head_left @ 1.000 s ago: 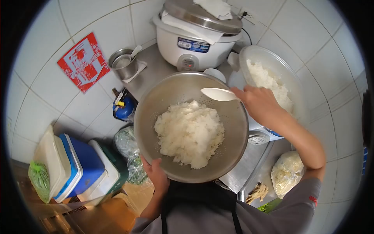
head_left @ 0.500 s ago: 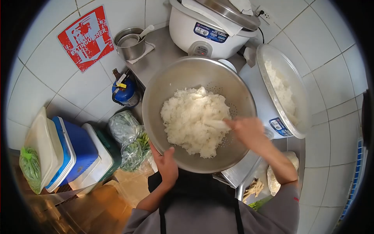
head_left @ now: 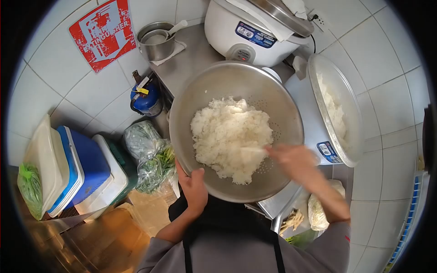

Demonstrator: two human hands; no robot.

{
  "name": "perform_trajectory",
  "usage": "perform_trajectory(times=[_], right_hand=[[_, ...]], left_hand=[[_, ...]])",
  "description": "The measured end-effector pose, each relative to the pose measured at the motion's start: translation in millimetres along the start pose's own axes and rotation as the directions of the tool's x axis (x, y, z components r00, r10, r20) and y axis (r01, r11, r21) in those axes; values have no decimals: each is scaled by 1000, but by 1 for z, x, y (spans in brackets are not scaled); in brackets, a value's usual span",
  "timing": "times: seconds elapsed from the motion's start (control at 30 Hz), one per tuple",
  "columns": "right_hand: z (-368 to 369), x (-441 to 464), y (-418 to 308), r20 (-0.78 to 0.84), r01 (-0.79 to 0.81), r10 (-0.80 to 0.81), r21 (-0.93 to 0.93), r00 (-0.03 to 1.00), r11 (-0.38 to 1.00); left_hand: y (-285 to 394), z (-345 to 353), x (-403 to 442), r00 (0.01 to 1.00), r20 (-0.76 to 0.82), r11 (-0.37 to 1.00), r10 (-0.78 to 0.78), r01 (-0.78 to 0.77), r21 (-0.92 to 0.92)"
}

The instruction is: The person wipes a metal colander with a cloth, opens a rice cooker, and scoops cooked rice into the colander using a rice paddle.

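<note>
A mound of cooked white rice (head_left: 223, 132) lies in a wide steel colander (head_left: 246, 189) in front of me. My left hand (head_left: 193, 189) grips the colander's near-left rim, thumb on the outside facing me. Over the right part of the colander is my right hand (head_left: 293, 161), blurred by motion and closed around the handle of a pale rice paddle (head_left: 252, 149). The paddle's blade is against the rice and partly lost in blur. Small drain holes show in the colander wall to the right of the mound.
Behind the colander stands a white rice cooker (head_left: 255, 34). An open rice cooker (head_left: 348, 136) with rice sits at the right. A steel pot (head_left: 157, 43) holds a ladle at the back left. A blue extinguisher (head_left: 146, 98), bagged greens (head_left: 152, 159) and a blue cooler (head_left: 91, 166) are at the left.
My right hand and the paddle have shifted slightly down and right over the rice. The left hand keeps its hold on the rim. The whole view has moved a little.
</note>
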State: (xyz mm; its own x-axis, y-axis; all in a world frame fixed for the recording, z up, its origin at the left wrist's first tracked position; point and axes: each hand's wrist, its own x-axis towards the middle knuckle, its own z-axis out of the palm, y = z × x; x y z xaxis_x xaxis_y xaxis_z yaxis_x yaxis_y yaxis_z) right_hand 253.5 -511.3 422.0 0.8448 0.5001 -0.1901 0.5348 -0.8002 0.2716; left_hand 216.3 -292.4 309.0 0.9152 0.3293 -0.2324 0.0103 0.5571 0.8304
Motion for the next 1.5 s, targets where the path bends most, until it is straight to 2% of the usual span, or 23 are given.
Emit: perform_trajectory(times=[0.1, 0.13, 0.23, 0.27, 0.37, 0.47, 0.57, 0.67, 0.7, 0.77, 0.83, 0.9, 0.93, 0.97, 1.0, 1.03, 1.07, 1.17, 1.23, 1.27, 1.37, 1.4, 1.5], right_hand=[[7, 23, -24, 97, 100, -105, 56, 990, 993], [2, 24, -16, 149, 106, -105, 1, 983, 994], [-55, 11, 14, 112, -26, 19, 65, 994, 998], [-59, 8, 16, 106, -56, 54, 15, 993, 998], [27, 24, -24, 84, 215, -224, 106, 971, 971], [6, 32, -30, 212, 114, -136, 111, 968, 987], [-48, 19, -3, -52, 35, -29, 110, 998, 993], [-65, 0, 30, -304, -121, 156, 132, 940, 984], [-64, -8, 45, -382, -157, 200, 140, 902, 978], [-62, -21, 83, -613, -275, 337, 197, 715, 941], [-57, -37, 131, -683, -447, 454, 205, 571, 871], [-47, -47, 180, -680, -530, 511, 209, 525, 822], [-30, -54, 210, -575, -555, 526, 144, 626, 819], [-10, -59, 238, -563, -509, 423, 6, 710, 861], [9, -61, 264, -534, -448, 317, -133, 784, 884], [28, -61, 289, -488, -374, 208, -271, 848, 887], [47, -58, 311, -405, -444, 326, -241, 854, 863], [106, -28, 346, -329, -731, 662, -155, 673, 665], [128, -12, 330, -170, -640, 659, 157, 733, 752], [133, -15, 324, -200, -587, 646, 285, 737, 758], [128, -22, 295, -201, -391, 531, 478, 823, 786], [122, -23, 291, -95, -450, 529, 413, 843, 792], [99, -31, 280, -10, -434, 472, 376, 882, 819]], left_hand=[[1, 2, 4, 999, 21, 999, 38, -38, -5], [3, 1, 2, 999, 26, 999, 40, -40, 2], [9, 4, 1, 1000, 23, 999, -14, 15, -28], [8, 5, 1, 1000, 14, 999, -19, 20, -28], [8, 1, -1, 1000, 22, 1000, -16, 16, 6], [5, -4, 1, 1000, 25, 999, 10, -11, 44], [1, -3, 5, 1000, -5, 999, -15, 15, 49], [2, -5, 2, 999, -13, 999, -46, 46, 18], [4, -3, 1, 999, -15, 999, -47, 47, 15], [6, -2, 1, 998, -37, 999, -44, 44, 9], [9, 1, 2, 1000, 25, 1000, -1, 1, -5], [10, 3, 3, 999, 45, 1000, 19, -19, -6], [10, 2, 2, 999, 37, 1000, 19, -19, 1], [9, 2, 2, 999, 29, 1000, 19, -20, 8], [7, 5, 1, 998, -51, 1000, 26, -26, 17], [5, 2, 1, 999, -26, 999, 37, -36, 15], [3, -2, 3, 999, -4, 999, 48, -48, 12], [-1, 3, 2, 995, -37, 996, 93, -93, -2], [1, 7, 4, 990, -77, 993, 120, -118, 29], [0, 9, 4, 987, -93, 991, 128, -123, 51], [-2, 8, -2, 984, -154, 994, 88, -76, 81], [-2, 7, -2, 983, -165, 994, 75, -62, 85], [1, 10, -3, 991, -85, 993, 102, -97, 63]])
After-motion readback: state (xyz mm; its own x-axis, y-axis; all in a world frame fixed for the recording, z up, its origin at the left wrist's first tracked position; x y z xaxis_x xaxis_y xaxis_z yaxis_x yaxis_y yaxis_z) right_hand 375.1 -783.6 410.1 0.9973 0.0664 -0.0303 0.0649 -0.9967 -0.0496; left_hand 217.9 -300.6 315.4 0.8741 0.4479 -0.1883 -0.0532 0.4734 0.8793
